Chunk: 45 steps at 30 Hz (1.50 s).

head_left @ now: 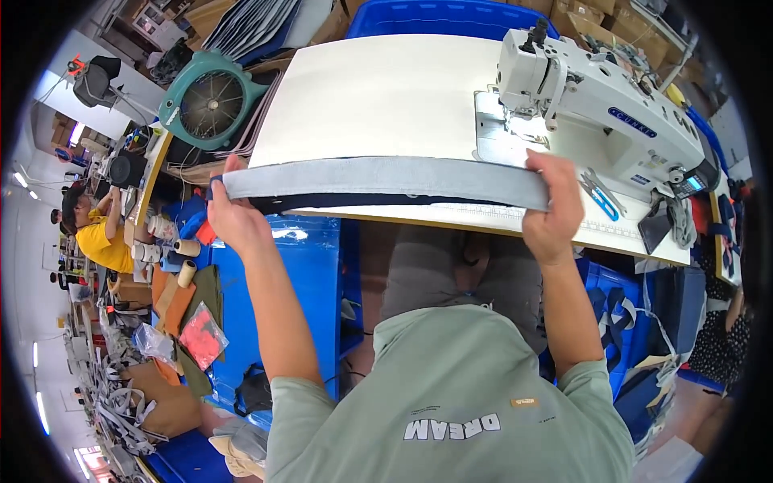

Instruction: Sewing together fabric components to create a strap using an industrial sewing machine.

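Observation:
A long fabric strip (386,179), light grey on its face with dark navy cloth along its lower edge, is stretched level between my two hands. My left hand (236,213) pinches its left end, thumb on top. At the other end my right hand (555,205) grips the strip with the fingers closed round it. The strip is held over the front edge of the white sewing table (370,97). Beyond my right hand stands a white sewing machine (612,113), its lamp lighting the metal needle plate (493,129).
Blue-handled scissors (600,201) lie right of my right hand, near a dark pouch (656,227). A green round fan (211,101) stands at the table's left. A blue bin (443,18) is behind the table. Thread cones (187,248) sit at left; a person in yellow (109,241) works farther off.

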Available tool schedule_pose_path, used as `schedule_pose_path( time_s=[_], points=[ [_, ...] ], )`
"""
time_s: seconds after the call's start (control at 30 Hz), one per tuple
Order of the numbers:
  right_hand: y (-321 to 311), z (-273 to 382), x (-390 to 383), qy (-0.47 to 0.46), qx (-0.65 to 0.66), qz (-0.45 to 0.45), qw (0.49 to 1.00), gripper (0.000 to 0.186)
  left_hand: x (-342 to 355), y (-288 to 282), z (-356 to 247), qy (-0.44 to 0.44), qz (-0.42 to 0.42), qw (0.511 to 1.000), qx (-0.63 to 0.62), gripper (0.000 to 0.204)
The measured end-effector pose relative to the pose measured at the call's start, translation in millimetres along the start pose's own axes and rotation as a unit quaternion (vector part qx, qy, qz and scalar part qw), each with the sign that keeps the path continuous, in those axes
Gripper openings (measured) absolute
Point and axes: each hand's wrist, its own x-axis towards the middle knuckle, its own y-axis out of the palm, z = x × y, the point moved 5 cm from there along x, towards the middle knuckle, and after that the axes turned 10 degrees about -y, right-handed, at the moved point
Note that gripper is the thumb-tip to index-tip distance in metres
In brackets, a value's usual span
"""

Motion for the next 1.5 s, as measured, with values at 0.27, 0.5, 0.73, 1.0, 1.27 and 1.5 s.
schedule_pose_path(
  time_s=[0.27, 0.5, 0.73, 1.0, 1.27, 1.5],
  points=[
    [37.9, 19.2, -103.8, 0.224, 0.174, 0.291, 0.914, 0.066, 22.5, 67.5, -46.8, -0.012, 0.175, 0.984, 0.025, 0.045],
    [100.6, 25.3, -73.5, 0.366, 0.436, 0.329, 0.753, 0.082, 3.3, 182.7, 9.1, -0.151, 0.338, 0.926, 0.073, 0.043],
    [155.8, -12.9, -36.6, 0.480, 0.593, 0.147, 0.629, 0.051, -38.7, 252.8, 132.9, -0.270, 0.435, 0.840, 0.182, 0.040],
    [75.0, 8.7, -130.2, 0.720, 0.465, 0.048, 0.513, 0.040, -71.3, 268.9, 259.7, -0.192, 0.452, 0.755, 0.435, 0.034],
    [55.5, -3.9, -154.9, 0.729, 0.446, 0.059, 0.516, 0.041, -86.8, 275.9, 266.2, -0.106, 0.574, 0.626, 0.517, 0.030],
    [47.4, -0.2, -166.9, 0.745, 0.445, 0.073, 0.491, 0.043, -90.1, 287.2, 272.8, -0.077, 0.531, 0.635, 0.557, 0.036]
  ],
)
